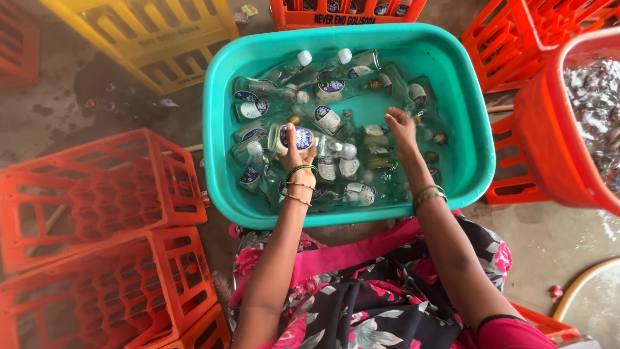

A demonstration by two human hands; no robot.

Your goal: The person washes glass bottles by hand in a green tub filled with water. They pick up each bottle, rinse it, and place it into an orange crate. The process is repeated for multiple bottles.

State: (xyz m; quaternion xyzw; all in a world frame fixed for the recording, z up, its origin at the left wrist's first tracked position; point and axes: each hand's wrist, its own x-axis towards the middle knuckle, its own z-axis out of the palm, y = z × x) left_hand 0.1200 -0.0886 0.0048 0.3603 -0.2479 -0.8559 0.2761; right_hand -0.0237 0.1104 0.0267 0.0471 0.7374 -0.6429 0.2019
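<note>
teal tub (475,129) of water and bottles — one labelled glass bottle (294,137) is clasped by left hand (298,154); right hand (402,127) dipped among bottles, grip apparently loose — unclear.

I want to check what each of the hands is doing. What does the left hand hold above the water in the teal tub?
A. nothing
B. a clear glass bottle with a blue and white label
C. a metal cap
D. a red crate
B: the left hand grips a clear labelled bottle lifted over the teal tub, while the right hand reaches into the water.
</note>
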